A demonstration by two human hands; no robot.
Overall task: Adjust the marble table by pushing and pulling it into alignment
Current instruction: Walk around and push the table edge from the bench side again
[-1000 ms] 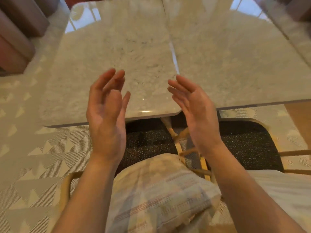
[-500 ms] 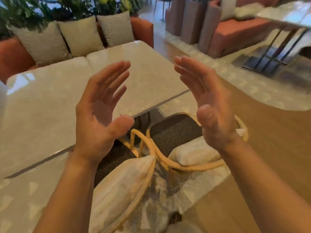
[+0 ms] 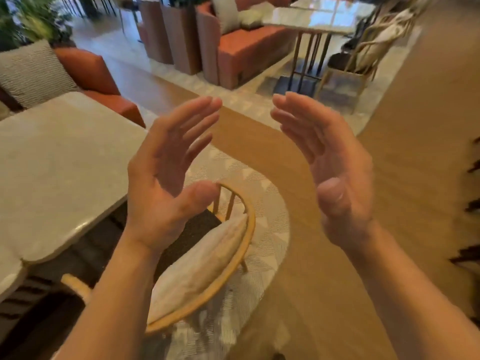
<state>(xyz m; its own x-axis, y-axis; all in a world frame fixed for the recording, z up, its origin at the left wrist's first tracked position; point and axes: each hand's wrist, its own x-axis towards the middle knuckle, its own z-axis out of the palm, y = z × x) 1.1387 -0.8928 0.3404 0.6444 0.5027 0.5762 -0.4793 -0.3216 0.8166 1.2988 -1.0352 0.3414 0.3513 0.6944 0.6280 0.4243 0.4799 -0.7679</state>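
Note:
The marble table (image 3: 59, 162) with a pale glossy top fills the left of the head view, its rounded near corner low on the left. My left hand (image 3: 168, 172) is raised in the air to the right of the table's edge, palm facing right, fingers apart, holding nothing. My right hand (image 3: 330, 172) is raised opposite it, palm facing left, fingers spread and empty. Neither hand touches the table.
A wooden chair (image 3: 233, 258) with a cream cushion (image 3: 200, 266) stands below my hands, beside the table. An orange sofa (image 3: 93, 74) with cushions lies behind the table. Another marble table (image 3: 317, 19) and a chair (image 3: 363, 50) stand at the far right.
The view has swung to the right, so the marble table slid from the centre to the left. Both hands stayed raised, open and facing each other.

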